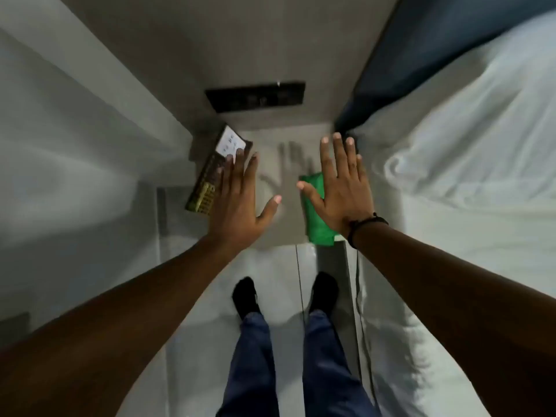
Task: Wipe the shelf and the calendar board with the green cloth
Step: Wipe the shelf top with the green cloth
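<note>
On the left, a flat calendar board (215, 173) with a white top, a dark middle and a yellow patch at the bottom lies tilted on the grey shelf top (285, 224). It sits at the shelf's left edge. The left hand (237, 206) is spread flat with all fingers apart and holds nothing. Its fingertips cover the right side of the board; whether they touch it I cannot tell.

In the middle, the bare shelf shows a soft shadow of fingers. A dark flat panel (255, 96) is on the wall above.

To the right, a bright green folded cloth (317, 218) lies on the shelf near its front right corner. It looks smooth and long. The right hand (340, 188) is also spread wide, over the cloth, not gripping it. A dark band (365, 222) is around that wrist.

Farthest right is a bed with a white rumpled sheet (469, 152).
</note>
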